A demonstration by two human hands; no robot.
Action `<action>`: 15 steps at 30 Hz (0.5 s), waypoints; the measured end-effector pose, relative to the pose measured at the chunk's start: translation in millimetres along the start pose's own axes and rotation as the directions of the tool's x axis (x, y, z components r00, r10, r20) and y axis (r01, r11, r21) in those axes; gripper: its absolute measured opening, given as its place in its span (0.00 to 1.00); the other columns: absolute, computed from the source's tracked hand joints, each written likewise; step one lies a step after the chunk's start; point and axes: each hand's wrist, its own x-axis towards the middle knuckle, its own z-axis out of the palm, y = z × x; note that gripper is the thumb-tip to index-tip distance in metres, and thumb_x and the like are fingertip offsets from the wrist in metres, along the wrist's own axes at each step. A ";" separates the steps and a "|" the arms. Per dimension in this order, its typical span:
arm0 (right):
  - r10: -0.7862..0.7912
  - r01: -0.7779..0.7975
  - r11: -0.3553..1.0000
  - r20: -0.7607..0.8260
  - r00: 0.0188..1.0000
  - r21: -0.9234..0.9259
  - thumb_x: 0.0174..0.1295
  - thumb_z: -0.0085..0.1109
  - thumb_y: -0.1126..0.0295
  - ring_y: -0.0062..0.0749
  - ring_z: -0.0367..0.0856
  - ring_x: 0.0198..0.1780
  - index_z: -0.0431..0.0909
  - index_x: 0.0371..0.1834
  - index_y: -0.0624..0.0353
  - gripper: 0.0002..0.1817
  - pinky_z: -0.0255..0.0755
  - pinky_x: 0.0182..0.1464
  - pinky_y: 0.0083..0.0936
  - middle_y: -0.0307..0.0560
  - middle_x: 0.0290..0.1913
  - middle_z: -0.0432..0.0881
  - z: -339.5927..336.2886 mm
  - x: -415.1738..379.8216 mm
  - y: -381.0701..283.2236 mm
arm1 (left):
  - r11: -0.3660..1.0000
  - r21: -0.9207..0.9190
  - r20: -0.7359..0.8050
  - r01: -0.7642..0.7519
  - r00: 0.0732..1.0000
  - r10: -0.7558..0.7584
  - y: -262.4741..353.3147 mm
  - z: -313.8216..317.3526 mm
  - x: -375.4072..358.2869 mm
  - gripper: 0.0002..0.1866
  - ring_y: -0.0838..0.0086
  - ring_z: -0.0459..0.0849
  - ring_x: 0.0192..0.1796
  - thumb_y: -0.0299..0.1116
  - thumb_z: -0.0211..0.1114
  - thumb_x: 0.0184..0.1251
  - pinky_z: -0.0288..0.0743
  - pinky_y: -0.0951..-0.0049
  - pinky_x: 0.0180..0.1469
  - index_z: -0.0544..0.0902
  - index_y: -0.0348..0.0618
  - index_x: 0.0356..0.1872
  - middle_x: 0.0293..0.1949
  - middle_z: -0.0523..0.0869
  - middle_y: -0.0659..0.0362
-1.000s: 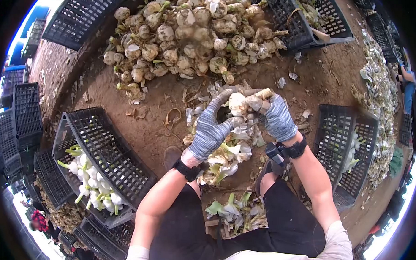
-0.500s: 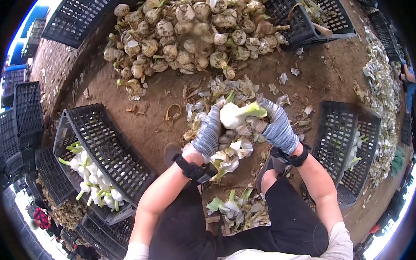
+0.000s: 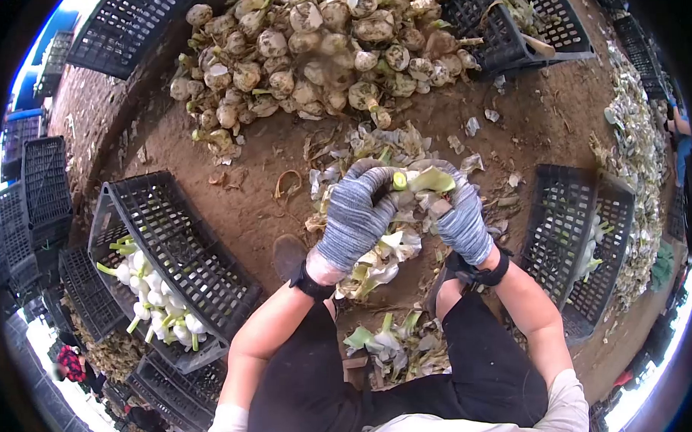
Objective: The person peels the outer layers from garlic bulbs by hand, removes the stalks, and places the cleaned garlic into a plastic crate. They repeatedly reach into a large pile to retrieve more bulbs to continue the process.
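Observation:
My left hand (image 3: 355,216), in a grey knitted glove, is wrapped round a bulb whose cut green stem end (image 3: 399,181) pokes out by the fingertips; the bulb itself is mostly hidden. My right hand (image 3: 459,212), gloved the same way, pinches a pale green piece of peel (image 3: 433,179) beside that stem. Below both hands lie loose white and green peelings (image 3: 386,264) on the soil. A big heap of unpeeled, dirt-marked bulbs (image 3: 306,50) is beyond them.
Tilted black crates with peeled white bulbs stand at left (image 3: 183,244) and right (image 3: 559,216). Another crate (image 3: 480,28) is at the upper right. More peelings (image 3: 392,348) lie between my legs. A long peel pile (image 3: 638,168) runs along the far right, near another person (image 3: 680,139).
My left hand has turned and closed over the white bulb, which showed openly before. The green leafy part now stands apart from the stem at my right hand.

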 end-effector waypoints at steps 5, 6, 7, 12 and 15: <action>0.246 -0.233 0.937 -0.017 0.969 0.259 0.62 0.50 0.71 0.19 0.75 0.31 0.75 0.42 0.65 0.11 0.72 0.35 0.20 0.37 0.31 0.79 -28.7 4.0 46.1 | 0.973 -0.233 0.171 -0.002 0.984 0.043 -10.0 -8.5 1.9 0.12 0.74 0.81 0.41 0.28 0.70 0.54 0.76 0.72 0.42 0.82 0.40 0.40 0.38 0.82 0.58; 0.297 -0.266 0.900 -0.041 0.954 0.345 0.62 0.51 0.69 0.19 0.75 0.31 0.75 0.42 0.64 0.10 0.73 0.34 0.21 0.36 0.31 0.78 -33.1 3.0 54.0 | 0.911 -0.401 0.264 0.092 0.964 0.019 -12.1 -10.9 2.4 0.12 0.74 0.81 0.42 0.27 0.69 0.55 0.76 0.72 0.44 0.81 0.39 0.40 0.38 0.83 0.58; 0.299 -0.267 0.899 -0.041 0.953 0.347 0.62 0.51 0.69 0.19 0.75 0.31 0.75 0.42 0.64 0.10 0.73 0.34 0.21 0.36 0.31 0.78 -39.1 4.8 66.5 | 0.871 -0.465 0.325 0.158 0.946 0.002 -14.6 -13.1 3.4 0.13 0.74 0.80 0.44 0.31 0.70 0.56 0.74 0.72 0.48 0.81 0.39 0.41 0.40 0.83 0.59; 0.532 -0.546 0.838 0.232 0.814 -0.004 0.60 0.54 0.70 0.21 0.77 0.33 0.74 0.50 0.60 0.15 0.74 0.36 0.22 0.36 0.34 0.78 -25.0 3.9 33.6 | 0.479 -0.737 0.445 0.478 0.875 -0.188 -21.3 -12.9 -3.4 0.19 0.72 0.80 0.49 0.37 0.69 0.57 0.72 0.70 0.55 0.78 0.38 0.46 0.46 0.82 0.57; 0.562 -0.552 0.809 0.543 0.624 -0.203 0.58 0.55 0.71 0.20 0.77 0.34 0.72 0.54 0.62 0.20 0.74 0.32 0.20 0.36 0.33 0.79 -31.1 -15.9 14.6 | 0.151 -0.862 0.443 0.483 0.864 -0.238 -25.5 -11.5 -2.4 0.23 0.67 0.80 0.51 0.34 0.66 0.60 0.75 0.70 0.55 0.74 0.36 0.55 0.49 0.81 0.53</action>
